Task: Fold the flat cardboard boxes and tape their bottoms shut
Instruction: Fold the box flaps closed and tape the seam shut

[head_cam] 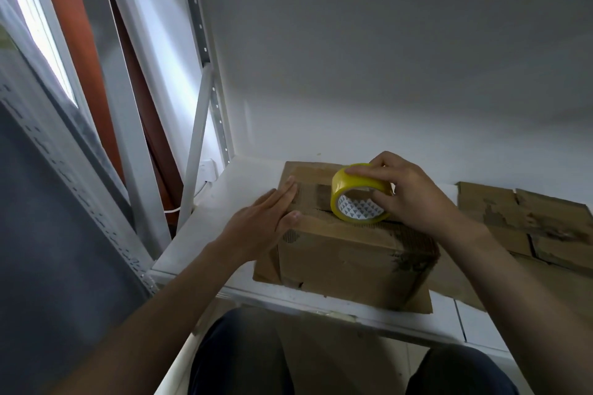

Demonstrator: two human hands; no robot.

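— Where's the box?
— The folded cardboard box (pixel 349 244) sits on the white shelf (pixel 192 244), flaps up.
— Hands?
— Left hand (pixel 266 218) lies flat, fingers straight, pressing its left edge. Right hand (pixel 404 192) curls round the yellow tape roll (pixel 359 192), seemingly standing on the seam.

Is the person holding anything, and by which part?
The right hand grips the yellow roll of tape by its outer rim, atop the brown cardboard box. The left hand holds nothing; it presses flat on the box's left end.
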